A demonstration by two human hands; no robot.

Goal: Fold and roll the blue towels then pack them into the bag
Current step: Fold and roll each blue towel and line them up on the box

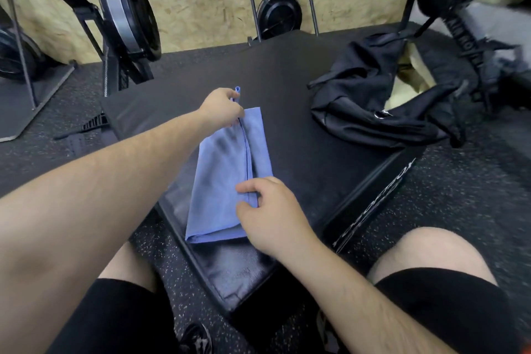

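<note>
Blue towel [221, 181] lies in the middle of the frame on a black pad [301, 129], folded into a long strip with one flap laid over along a seam. Left hand [222, 108], at the strip's far end, pinches what may be a loop or a corner; blur hides which. Right hand [270, 215], at the near end, pinches the flap's edge between thumb and fingers. To fold well, pull that edge taut between both hands, line it up with the opposite side, then press flat. Bag [359, 89] sits open at upper right on the same pad.
</note>
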